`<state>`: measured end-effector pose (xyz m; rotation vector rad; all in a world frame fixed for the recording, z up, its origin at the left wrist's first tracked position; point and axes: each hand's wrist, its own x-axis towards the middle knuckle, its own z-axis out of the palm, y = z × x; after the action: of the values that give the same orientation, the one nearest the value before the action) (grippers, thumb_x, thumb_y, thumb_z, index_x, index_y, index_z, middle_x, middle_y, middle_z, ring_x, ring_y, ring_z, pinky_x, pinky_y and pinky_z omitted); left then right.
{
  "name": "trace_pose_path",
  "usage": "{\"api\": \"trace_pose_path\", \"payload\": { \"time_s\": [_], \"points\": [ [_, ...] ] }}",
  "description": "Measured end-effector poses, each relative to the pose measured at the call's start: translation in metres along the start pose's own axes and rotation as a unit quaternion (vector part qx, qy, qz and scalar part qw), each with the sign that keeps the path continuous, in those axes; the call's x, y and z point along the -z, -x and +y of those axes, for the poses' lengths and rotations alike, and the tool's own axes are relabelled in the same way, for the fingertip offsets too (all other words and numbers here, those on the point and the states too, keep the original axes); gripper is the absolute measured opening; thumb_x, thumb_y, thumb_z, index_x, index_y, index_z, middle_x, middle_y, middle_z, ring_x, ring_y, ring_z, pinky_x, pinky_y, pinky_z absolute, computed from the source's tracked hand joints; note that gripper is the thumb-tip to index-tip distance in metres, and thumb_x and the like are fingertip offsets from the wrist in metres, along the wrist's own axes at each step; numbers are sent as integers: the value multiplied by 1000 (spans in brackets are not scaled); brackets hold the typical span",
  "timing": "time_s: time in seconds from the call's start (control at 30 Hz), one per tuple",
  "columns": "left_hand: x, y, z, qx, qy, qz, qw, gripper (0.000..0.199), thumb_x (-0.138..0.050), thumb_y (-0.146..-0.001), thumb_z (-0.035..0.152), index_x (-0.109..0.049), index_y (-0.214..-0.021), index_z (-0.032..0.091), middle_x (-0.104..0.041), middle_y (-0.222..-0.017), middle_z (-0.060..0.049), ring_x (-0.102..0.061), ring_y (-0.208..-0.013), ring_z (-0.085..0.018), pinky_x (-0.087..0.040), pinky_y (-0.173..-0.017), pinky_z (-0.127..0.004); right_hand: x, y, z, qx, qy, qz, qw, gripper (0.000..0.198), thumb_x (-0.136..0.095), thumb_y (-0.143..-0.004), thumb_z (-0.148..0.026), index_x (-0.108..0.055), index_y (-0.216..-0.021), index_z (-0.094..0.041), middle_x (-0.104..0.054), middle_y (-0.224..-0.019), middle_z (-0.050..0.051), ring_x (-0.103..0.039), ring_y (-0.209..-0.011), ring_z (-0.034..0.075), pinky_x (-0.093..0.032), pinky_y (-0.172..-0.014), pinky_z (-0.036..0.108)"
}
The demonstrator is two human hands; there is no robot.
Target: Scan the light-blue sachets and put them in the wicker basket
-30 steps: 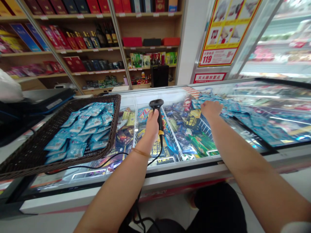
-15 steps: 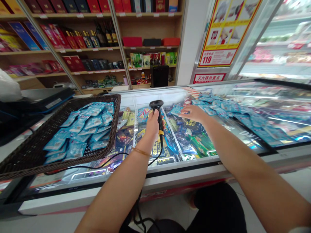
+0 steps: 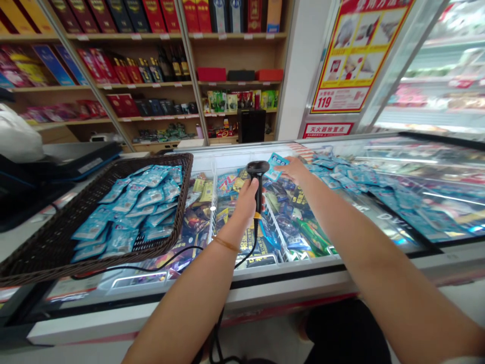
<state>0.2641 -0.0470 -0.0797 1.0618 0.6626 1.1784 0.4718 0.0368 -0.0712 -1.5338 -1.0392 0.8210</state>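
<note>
My left hand [image 3: 247,201] is wrapped round the handle of a black corded barcode scanner [image 3: 258,188], held upright over the glass-topped freezer [image 3: 299,279]. Just right of the scanner's head, my right hand [image 3: 294,170] pinches a small blue packet [image 3: 276,167] by its right edge. The packet is tilted up, close to the scanner but apart from it. A dark brown wicker basket [image 3: 185,194] on the left holds a heap of similar blue packets [image 3: 147,197]. More blue packets [image 3: 354,174] lie scattered on the glass to the right of my right hand.
Under the glass, colourful frozen goods fill white wire baskets [image 3: 275,222]. The scanner's black cord [image 3: 140,268] runs left across the freezer and hangs down in front. Shelves [image 3: 235,38] of boxes and bottles stand behind. A black device [image 3: 71,162] sits at the left.
My right hand has raised the blue packet and turned it beside the scanner's head. The scanner has shifted slightly right, still in my left hand. The view has tilted up a little.
</note>
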Motion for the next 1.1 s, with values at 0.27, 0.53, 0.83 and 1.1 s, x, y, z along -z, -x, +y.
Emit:
{"api": "trace_pose_path", "payload": {
  "time_s": [0.27, 0.53, 0.83, 1.1],
  "points": [
    [2, -1, -2, -25, -26, -19, 999, 55, -66, -73, 71, -52, -88, 20, -59, -71, 2, -48, -39, -7, -36, -32, -22, -15, 7, -6, 53, -197, -63, 977, 33, -87, -66, -40, -62, -77, -21, -71, -73, 0, -69, -74, 18, -56, -76, 33],
    [-2, 7, 4, -23, -55, -52, 997, 55, -71, -70, 69, -53, -88, 20, -56, -69, 5, -48, -40, -7, -35, -33, -22, -7, 9, -17, 67, -238, -73, 966, 32, -82, -75, -41, -58, -76, -20, -68, -63, -2, -72, -76, 18, -57, -72, 29],
    [-3, 7, 5, -13, -67, -63, 996, 58, -71, -67, 70, -51, -88, 20, -55, -69, 5, -48, -41, -7, -35, -34, -22, -3, 13, -27, 99, -247, -64, 962, 36, -84, -71, -45, -61, -79, -19, -72, -69, 1, -74, -85, 20, -59, -76, 31],
    [-3, 7, 2, -28, -71, -79, 994, 53, -70, -73, 67, -54, -91, 20, -56, -71, 4, -48, -42, -7, -36, -34, -22, -4, 9, -23, 116, -231, -59, 964, 39, -85, -69, -49, -59, -75, -20, -70, -68, 1, -73, -83, 21, -59, -73, 30]
  ]
}}
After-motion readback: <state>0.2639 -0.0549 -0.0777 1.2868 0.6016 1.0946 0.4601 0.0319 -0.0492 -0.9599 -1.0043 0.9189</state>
